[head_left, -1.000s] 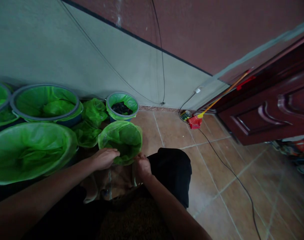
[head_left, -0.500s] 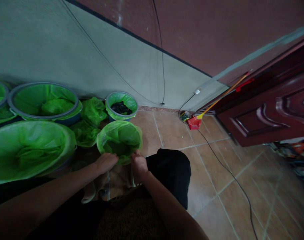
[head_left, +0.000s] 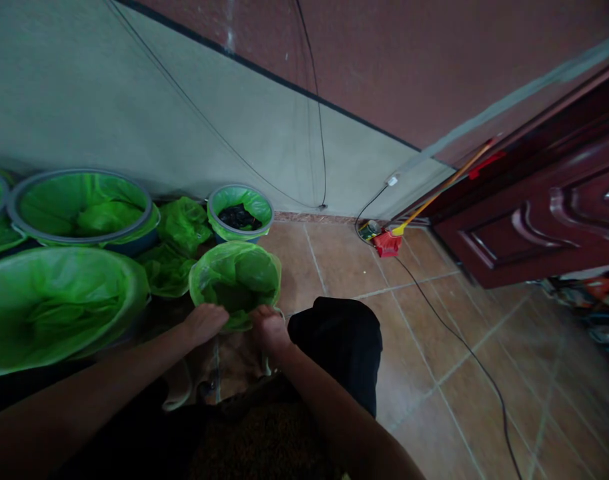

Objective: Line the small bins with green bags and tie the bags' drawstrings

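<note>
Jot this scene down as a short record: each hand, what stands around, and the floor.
Left hand: at the near rim of a green-lined bin, fingertips hidden
Right hand: at the same rim, further right
Behind that bin: a smaller bin holding black plastic
To the left: larger bins, also green-lined
By the door: a red dustpan
Floor: brown tiles

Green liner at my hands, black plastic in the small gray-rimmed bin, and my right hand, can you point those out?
Green liner [head_left: 237, 270]: head view, on its far inner wall.
Black plastic [head_left: 238, 217]: head view, on its crumpled top.
Right hand [head_left: 271, 331]: head view, on the back of the hand.
</note>
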`<state>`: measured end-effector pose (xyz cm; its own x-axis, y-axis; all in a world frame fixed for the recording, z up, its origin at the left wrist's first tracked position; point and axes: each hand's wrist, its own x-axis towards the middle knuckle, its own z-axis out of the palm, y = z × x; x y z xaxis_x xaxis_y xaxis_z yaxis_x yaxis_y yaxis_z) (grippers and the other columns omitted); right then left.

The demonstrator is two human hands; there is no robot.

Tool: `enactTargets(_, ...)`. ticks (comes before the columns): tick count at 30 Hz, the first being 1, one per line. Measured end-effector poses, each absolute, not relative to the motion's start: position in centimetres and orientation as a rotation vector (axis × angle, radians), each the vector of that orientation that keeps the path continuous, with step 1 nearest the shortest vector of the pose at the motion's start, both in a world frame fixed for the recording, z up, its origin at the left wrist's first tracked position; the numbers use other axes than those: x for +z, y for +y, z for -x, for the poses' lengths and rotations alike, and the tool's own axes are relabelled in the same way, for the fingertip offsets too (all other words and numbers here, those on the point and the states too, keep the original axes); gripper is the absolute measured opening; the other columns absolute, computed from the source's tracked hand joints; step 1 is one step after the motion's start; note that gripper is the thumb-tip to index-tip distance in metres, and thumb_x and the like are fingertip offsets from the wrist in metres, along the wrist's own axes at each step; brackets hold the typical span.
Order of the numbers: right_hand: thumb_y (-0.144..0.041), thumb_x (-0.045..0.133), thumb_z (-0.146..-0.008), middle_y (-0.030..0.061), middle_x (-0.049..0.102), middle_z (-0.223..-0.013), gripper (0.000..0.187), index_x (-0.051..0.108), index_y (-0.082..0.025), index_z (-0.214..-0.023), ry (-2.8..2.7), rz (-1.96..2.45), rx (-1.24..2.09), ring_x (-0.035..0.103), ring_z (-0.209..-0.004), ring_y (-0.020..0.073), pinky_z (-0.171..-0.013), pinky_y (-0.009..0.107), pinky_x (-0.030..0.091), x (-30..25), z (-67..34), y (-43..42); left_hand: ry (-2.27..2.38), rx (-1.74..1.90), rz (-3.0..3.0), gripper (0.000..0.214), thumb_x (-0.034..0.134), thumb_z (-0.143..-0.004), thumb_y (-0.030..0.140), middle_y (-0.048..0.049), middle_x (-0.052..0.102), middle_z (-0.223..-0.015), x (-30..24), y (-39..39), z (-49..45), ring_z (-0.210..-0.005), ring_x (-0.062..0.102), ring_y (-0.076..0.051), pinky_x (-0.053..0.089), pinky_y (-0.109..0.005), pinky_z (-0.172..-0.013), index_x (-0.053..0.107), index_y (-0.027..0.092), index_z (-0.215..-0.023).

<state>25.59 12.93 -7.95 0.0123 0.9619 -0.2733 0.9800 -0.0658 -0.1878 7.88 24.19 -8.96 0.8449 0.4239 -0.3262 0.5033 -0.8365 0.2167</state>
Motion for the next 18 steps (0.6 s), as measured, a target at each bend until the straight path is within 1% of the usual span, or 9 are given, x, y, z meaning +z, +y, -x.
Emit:
enactTargets(3, -0.021, 0.052, -0.101, 0.0103, 0.073, -0.111, 0.023, 0.073, -0.019, -0.110, 2.136, -2.082, -0.503, 0.060, -0.112, 0.0253, -0.094, 0.036, 0.048, -9.4, -24.7, 13.0, 0.719, -0.400, -2.731, 0.032, 0.048, -0.092, 0.002, -0.0138, 0.079, -0.096, -9.0, 24.5, -8.0, -0.092, 0.077, -0.026, 0.055, -0.034, -0.077, 0.078, 0.014, -0.095)
enactTargets(6, -0.022, 0.052, -0.102, 0.0099, 0.074, -0.113, 0.024, 0.073, -0.019, -0.113, 2.099, -2.054, -0.498, 0.059, -0.115, 0.0245, -0.097, 0.037, 0.045, -10.4, -24.5, 13.7, 0.741, -0.372, -2.694, 0.031, 0.049, -0.092, 0.003, -0.0143, 0.079, -0.095, -8.9, 24.9, -7.9, -0.091, 0.077, -0.027, 0.056, -0.035, -0.077, 0.078, 0.014, -0.091)
enactTargets(9, -0.020, 0.050, -0.103, 0.0103, 0.075, -0.114, 0.026, 0.074, -0.019, -0.113, 2.086, -2.038, -0.505, 0.059, -0.115, 0.0243, -0.097, 0.039, 0.045, -10.5, -24.4, 14.2, 0.759, -0.346, -2.694, 0.032, 0.048, -0.091, 0.003, -0.0149, 0.079, -0.092, -8.8, 25.5, -7.5, -0.089, 0.077, -0.027, 0.058, -0.036, -0.078, 0.078, 0.014, -0.088)
enactTargets(13, -0.016, 0.049, -0.101, 0.0124, 0.075, -0.115, 0.027, 0.073, -0.017, -0.114, 2.007, -2.118, -0.548, 0.061, -0.114, 0.0257, -0.093, 0.041, 0.047, -10.4, -22.1, 14.7, 0.815, -0.351, -2.730, 0.029, 0.051, -0.087, 0.000, -0.0151, 0.079, -0.093, -8.8, 27.1, -6.6, -0.090, 0.077, -0.027, 0.058, -0.035, -0.081, 0.077, 0.013, -0.087)
enactTargets(15, -0.016, 0.047, -0.102, 0.0132, 0.074, -0.116, 0.028, 0.072, -0.016, -0.114, 1.964, -2.186, -0.576, 0.062, -0.113, 0.0265, -0.092, 0.042, 0.049, -10.4, -20.2, 15.0, 0.866, -0.371, -2.739, 0.027, 0.051, -0.088, 0.001, -0.0151, 0.080, -0.094, -8.8, 28.3, -6.0, -0.092, 0.077, -0.026, 0.057, -0.034, -0.081, 0.076, 0.012, -0.088)
enactTargets(18, -0.018, 0.047, -0.101, 0.0140, 0.073, -0.117, 0.031, 0.068, -0.016, -0.124, 1.959, -2.260, -0.619, 0.061, -0.113, 0.0271, -0.089, 0.041, 0.052, -9.9, -18.0, 15.2, 0.925, -0.297, -2.709, 0.029, 0.048, -0.091, 0.004, -0.0161, 0.080, -0.103, -8.1, 29.9, -5.2, -0.097, 0.076, -0.026, 0.057, -0.034, -0.083, 0.075, 0.011, -0.097)
